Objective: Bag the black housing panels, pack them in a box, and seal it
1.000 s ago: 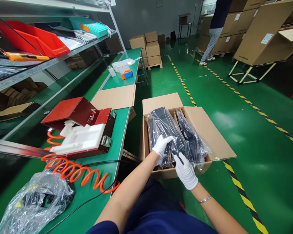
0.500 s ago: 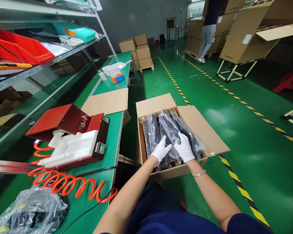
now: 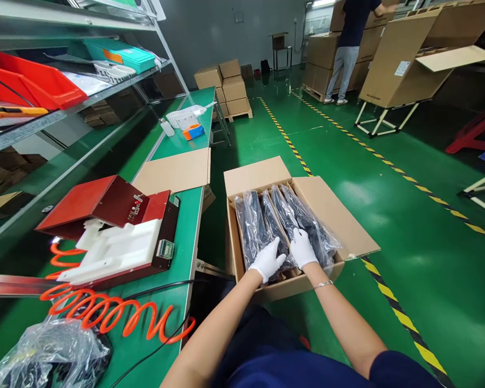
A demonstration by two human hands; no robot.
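An open cardboard carton [image 3: 275, 292] stands in front of me, with dark, long items in clear plastic bags upright side by side between cardboard dividers. My left hand [image 3: 268, 261], in a white glove, lies on the near end of a bagged dark item [image 3: 272, 218] in the middle, thumb and fingers apart. My right hand [image 3: 303, 249], gloved too, has its fingers curled at the bagged dark item [image 3: 283, 209] just right of it. Its fingertips are partly hidden in the plastic.
Left is a green workbench [image 3: 178, 215] with a red machine [image 3: 101, 202], an orange coiled hose [image 3: 137, 318], a flat cardboard flap [image 3: 173, 170] and a plastic-wrapped bundle [image 3: 60, 350]. A person [image 3: 347, 54] stands by stacked cartons at the back. A large carton [image 3: 400, 70] rests on a stand.
The two middle bagged items now stand apart, with a divider showing between them. My right hand has drawn slightly nearer and its fingers have curled. My left hand has shifted little.
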